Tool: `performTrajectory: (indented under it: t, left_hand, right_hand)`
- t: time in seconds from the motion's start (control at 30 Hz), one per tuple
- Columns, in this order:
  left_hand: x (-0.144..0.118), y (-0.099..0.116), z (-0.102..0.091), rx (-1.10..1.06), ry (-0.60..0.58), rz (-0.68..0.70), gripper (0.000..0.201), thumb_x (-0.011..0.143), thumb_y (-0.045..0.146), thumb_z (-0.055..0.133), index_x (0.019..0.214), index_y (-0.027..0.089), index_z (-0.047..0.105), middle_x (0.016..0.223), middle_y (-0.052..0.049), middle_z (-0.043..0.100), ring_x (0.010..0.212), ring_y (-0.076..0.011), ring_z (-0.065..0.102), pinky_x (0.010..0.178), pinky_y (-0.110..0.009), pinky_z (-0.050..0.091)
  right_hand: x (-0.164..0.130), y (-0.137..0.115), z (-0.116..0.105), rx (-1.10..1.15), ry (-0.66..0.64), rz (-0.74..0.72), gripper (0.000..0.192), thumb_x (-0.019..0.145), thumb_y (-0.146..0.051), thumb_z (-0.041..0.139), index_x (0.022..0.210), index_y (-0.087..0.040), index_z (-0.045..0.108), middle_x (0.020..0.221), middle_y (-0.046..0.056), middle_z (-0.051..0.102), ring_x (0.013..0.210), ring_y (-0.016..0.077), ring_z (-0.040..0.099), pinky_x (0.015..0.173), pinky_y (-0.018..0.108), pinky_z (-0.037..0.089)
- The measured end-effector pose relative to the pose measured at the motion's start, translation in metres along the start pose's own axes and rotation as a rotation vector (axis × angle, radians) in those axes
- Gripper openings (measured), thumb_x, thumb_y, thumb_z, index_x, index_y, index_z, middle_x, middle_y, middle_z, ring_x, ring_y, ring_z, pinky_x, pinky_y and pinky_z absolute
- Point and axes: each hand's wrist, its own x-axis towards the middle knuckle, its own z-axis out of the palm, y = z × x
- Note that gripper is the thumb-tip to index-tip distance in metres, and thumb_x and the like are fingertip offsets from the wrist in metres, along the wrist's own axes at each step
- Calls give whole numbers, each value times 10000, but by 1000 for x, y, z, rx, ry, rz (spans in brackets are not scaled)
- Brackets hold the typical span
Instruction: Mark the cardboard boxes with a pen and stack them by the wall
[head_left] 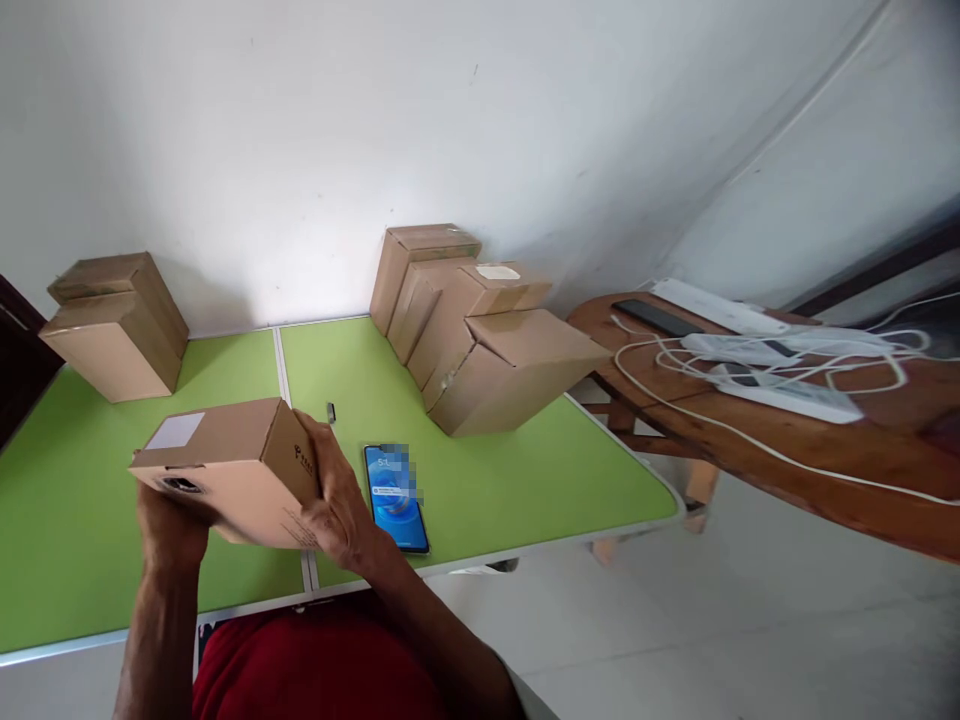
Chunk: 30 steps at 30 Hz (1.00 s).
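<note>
Between my two hands I hold a brown cardboard box [232, 485], tilted and raised over the near part of the green table [525, 490]. It has a white label on top, a dark round mark on the front and black print on its right end. My left hand [171, 525] grips it from the left and below, its fingers mostly hidden by the box. My right hand [337, 500] is pressed against the right end, fingers wrapped along it. Just right of that hand a phone [396, 500] lies face up with its screen lit.
Several cardboard boxes [517, 360] stand together at the table's back right. More boxes [112, 340] stand at the back left by the wall. A small dark object [331, 412] lies mid-table. Beyond the right edge, a wooden table [750, 430] carries power strips and tangled white cables [810, 350].
</note>
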Motion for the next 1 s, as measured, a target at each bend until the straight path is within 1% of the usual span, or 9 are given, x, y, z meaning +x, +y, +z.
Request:
performTrajectory:
  t: [0.13,0.23,0.3,0.37,0.47,0.6,0.73,0.8,1.0]
  left_hand:
    - [-8,-2,4,-137,78,-134,750,941,880,543,1156,219,825,1076,-102,865,1234,-340,783,1073,-467,636]
    - [-20,-3,-6,-106,42,-231,944,909,1007,449,1194,186,816,1114,-144,858,1268,-376,778,1072,-494,649]
    - [-28,-2,-15,-12,-65,-222,943,842,986,628,1327,191,781,1228,-145,844,1282,-398,770,1053,-498,662]
    - [-36,0,-23,95,-150,-189,902,794,826,840,1459,231,714,1369,-132,808,1287,-400,767,1020,-480,675]
    - [-40,4,-28,191,-168,-204,941,750,718,926,1512,237,652,1475,-152,758,1308,-407,755,979,-470,681]
    - [-37,4,-29,297,-174,-195,1057,667,801,915,1492,206,630,1479,-201,745,1347,-435,726,963,-489,676]
    - [-44,3,-30,445,-187,-57,1017,727,822,870,1528,249,618,1538,-191,705,1375,-439,697,1033,-526,644]
    - [-52,2,-33,488,-156,35,1014,737,804,879,1554,275,597,1534,-175,699,1377,-436,687,1040,-529,640]
    - [-71,10,-41,610,63,118,987,809,838,792,1590,275,575,1377,-151,739,1199,-428,722,853,-519,650]
  right_hand:
    - [0,2,2,94,-40,100,1167,840,-866,793,1708,-212,369,1576,199,619,1396,417,644,1205,543,524]
    - [6,14,6,230,10,331,886,893,-773,789,1541,-223,539,1393,140,751,1244,350,724,1061,474,604]
    - [8,25,11,381,35,476,750,911,-809,727,1373,-224,647,1279,121,799,1206,343,752,1034,471,621]
    - [6,36,17,528,18,573,747,900,-868,677,1279,-225,700,1225,127,822,1231,364,767,1032,496,639]
    - [0,48,22,602,-19,620,770,892,-871,692,1294,-215,715,1261,148,826,1299,378,761,1065,528,648]
    - [2,44,22,347,83,577,899,841,-733,868,1514,-205,592,1500,190,726,1414,365,698,1199,540,579]
    - [21,16,23,1,208,594,1312,703,-691,991,1738,-200,351,1799,242,424,1705,421,392,1389,592,369]
    - [29,-1,25,-77,212,583,1409,680,-651,1013,1781,-197,258,1844,246,334,1747,432,304,1410,604,332]
    - [30,-27,40,-183,70,485,1361,681,-514,1007,1778,-221,255,1690,235,488,1594,460,506,1315,667,463]
